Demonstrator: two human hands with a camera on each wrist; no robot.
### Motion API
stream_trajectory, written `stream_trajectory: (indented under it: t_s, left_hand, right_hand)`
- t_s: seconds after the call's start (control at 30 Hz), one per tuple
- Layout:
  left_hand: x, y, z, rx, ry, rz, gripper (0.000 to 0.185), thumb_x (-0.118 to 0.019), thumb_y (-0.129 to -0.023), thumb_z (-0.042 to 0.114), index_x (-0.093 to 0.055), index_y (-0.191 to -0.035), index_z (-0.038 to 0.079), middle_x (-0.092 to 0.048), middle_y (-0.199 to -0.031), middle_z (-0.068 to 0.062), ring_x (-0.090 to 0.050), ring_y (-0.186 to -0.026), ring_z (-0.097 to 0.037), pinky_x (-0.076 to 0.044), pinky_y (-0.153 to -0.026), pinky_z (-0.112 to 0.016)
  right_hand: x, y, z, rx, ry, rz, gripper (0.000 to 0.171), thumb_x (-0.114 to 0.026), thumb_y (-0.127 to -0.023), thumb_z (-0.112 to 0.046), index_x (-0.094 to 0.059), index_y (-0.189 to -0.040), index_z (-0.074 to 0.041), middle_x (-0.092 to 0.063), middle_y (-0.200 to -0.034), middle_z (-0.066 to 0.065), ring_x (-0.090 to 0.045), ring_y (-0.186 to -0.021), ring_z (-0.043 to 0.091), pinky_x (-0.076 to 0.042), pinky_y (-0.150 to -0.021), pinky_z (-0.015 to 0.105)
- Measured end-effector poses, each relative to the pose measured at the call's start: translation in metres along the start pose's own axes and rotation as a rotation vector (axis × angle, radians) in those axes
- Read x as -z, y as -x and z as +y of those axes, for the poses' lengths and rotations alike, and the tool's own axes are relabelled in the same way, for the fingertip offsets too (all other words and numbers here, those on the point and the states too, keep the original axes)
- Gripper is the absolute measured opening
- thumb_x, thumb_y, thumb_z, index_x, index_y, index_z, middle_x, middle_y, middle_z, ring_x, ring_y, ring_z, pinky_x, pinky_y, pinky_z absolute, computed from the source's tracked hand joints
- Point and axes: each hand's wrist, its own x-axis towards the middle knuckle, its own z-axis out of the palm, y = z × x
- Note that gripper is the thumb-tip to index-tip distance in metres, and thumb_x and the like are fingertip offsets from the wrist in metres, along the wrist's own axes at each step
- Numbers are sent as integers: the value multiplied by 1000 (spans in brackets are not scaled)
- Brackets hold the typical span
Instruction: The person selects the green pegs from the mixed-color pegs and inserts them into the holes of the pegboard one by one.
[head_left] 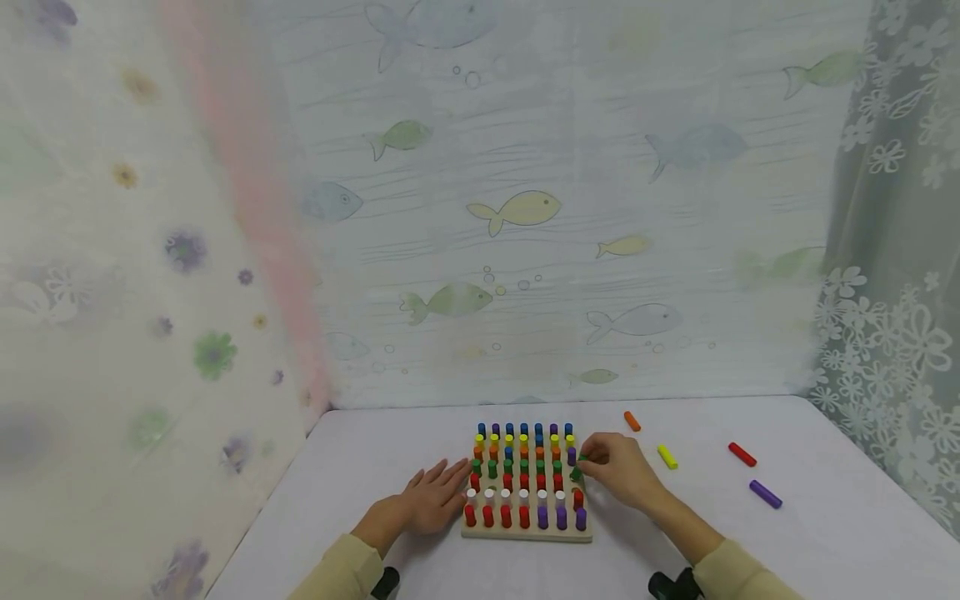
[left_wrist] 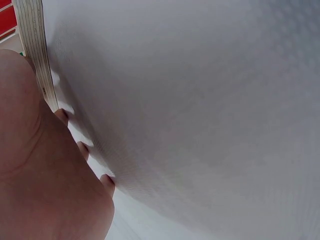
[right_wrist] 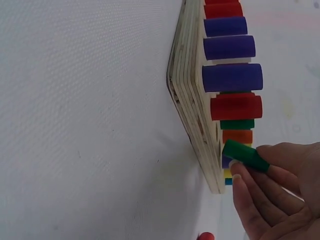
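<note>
A wooden pegboard (head_left: 525,537) holds rows of upright coloured pegs: blue, yellow, orange, green, red, white and purple. My right hand (head_left: 621,468) pinches a green peg (right_wrist: 245,155) between thumb and fingers at the board's right side. In the right wrist view the peg is tilted, its lower end close to the board top beyond a red peg (right_wrist: 236,106). My left hand (head_left: 435,496) lies with fingers extended along the board's left edge. The left wrist view shows that hand (left_wrist: 45,160) against the board's layered side (left_wrist: 34,45); most of its fingers are hidden there.
Loose pegs lie on the white tabletop (head_left: 840,533) to the right: orange (head_left: 632,421), yellow (head_left: 667,457), red (head_left: 742,454) and purple (head_left: 765,494). Behind the table hangs a fish-patterned curtain (head_left: 480,350).
</note>
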Motion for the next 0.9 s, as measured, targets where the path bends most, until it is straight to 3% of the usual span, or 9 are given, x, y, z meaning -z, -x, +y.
stream_trajectory:
  t_s: [0.33, 0.6, 0.9]
  left_hand:
    - [-12, -9, -13, -24, 36, 18, 66, -32, -107, 56, -23, -165, 24, -21, -171, 3, -13, -158, -32, -7, -124, -63]
    - [-4, -3, -5, -10, 21, 12, 63, -39, -109, 48, -27, -164, 20, -26, -169, 1, -17, -157, -32, -11, -123, -63]
    - [-11, -9, -12, -15, 29, 24, 65, -35, -108, 54, -25, -164, 23, -24, -170, 2, -15, -157, -31, -9, -124, -63]
  right_hand:
    - [-5, -2, -2, 15, 62, -25, 11, -77, -89, -1, -72, -98, -4, -70, -86, -2, -64, -78, 12, -59, -73, 29]
    - [-7, -3, -3, 58, 84, -64, 10, -76, -89, -1, -72, -99, -3, -71, -87, -1, -63, -78, 12, -59, -70, 27]
    - [-9, -3, -1, 84, 102, -87, 7, -77, -90, -2, -74, -95, -6, -70, -83, -3, -61, -75, 11, -57, -67, 23]
